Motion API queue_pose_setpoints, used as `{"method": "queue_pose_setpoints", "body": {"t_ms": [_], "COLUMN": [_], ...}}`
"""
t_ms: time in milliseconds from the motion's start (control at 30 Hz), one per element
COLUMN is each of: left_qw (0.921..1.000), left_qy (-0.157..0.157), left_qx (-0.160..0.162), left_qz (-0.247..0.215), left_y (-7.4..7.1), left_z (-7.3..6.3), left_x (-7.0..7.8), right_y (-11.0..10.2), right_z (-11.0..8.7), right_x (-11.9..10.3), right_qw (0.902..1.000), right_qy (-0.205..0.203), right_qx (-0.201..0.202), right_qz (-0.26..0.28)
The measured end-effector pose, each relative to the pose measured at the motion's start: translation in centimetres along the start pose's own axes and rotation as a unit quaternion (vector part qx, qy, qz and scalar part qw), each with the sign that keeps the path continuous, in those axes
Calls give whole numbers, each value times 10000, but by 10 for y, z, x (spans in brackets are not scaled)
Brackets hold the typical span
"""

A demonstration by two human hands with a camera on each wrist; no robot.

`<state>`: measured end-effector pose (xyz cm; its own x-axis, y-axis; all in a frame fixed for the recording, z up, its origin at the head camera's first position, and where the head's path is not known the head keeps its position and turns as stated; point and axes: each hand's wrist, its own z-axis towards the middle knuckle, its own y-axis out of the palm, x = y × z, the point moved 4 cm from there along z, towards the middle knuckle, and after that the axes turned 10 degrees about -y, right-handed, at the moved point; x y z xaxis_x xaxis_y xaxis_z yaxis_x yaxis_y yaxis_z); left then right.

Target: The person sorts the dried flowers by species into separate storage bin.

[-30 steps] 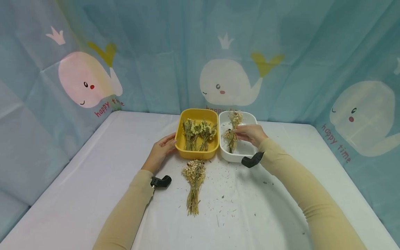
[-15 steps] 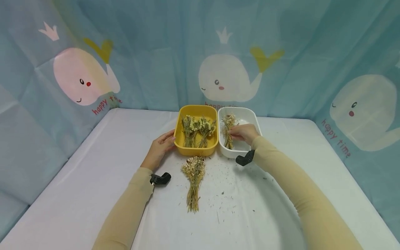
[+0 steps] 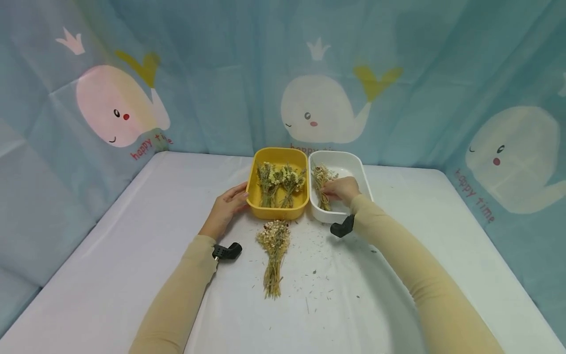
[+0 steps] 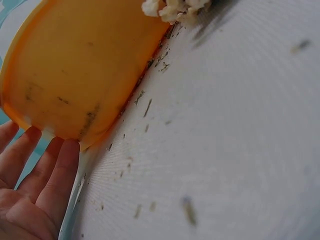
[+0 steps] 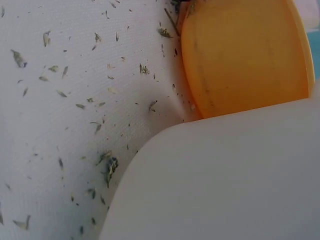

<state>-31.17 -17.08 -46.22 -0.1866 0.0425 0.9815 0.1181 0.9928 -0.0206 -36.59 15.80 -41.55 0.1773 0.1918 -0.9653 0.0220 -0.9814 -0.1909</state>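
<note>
In the head view my right hand reaches into the white container and grips a small bunch of dried flowers by its stems, at the container's left side. My left hand touches the left wall of the yellow container; in the left wrist view its fingers are extended, tips against that wall. Two bunches of dried yellowish flowers lie in the yellow container. The right wrist view shows the white container's outer wall, and my right hand is hidden there.
A larger bunch of dried flowers lies on the white table in front of the yellow container. Plant crumbs are scattered over the white cloth. Behind the containers, which stand side by side, hangs a blue curtain printed with whales.
My right hand has moved slightly left and lower into the white container with the bunch, which now leans down along the left side. My left hand stays at the yellow container.
</note>
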Motion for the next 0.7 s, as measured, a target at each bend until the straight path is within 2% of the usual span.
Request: {"method": "queue_pose_setpoints", "body": {"t_ms": [200,433,700], "left_qw": [10000,10000,9999], "left_qy": [31,49,63], "left_qx": [-23,-53,-75], "left_qz": [-67,6,37], "left_y": [2,2,1], "left_z": [0,-1,-1], "left_x": [0,0,1], "right_y": [-2,-5,-1], "right_z": [-7,-19,-46], "right_x": [-2,-12,-27], "right_qw": [9999,9981,9941], "right_qy": [-81,-460,-601], "right_qx": [28,-362,-868], "right_qz": [-115,194,260]}}
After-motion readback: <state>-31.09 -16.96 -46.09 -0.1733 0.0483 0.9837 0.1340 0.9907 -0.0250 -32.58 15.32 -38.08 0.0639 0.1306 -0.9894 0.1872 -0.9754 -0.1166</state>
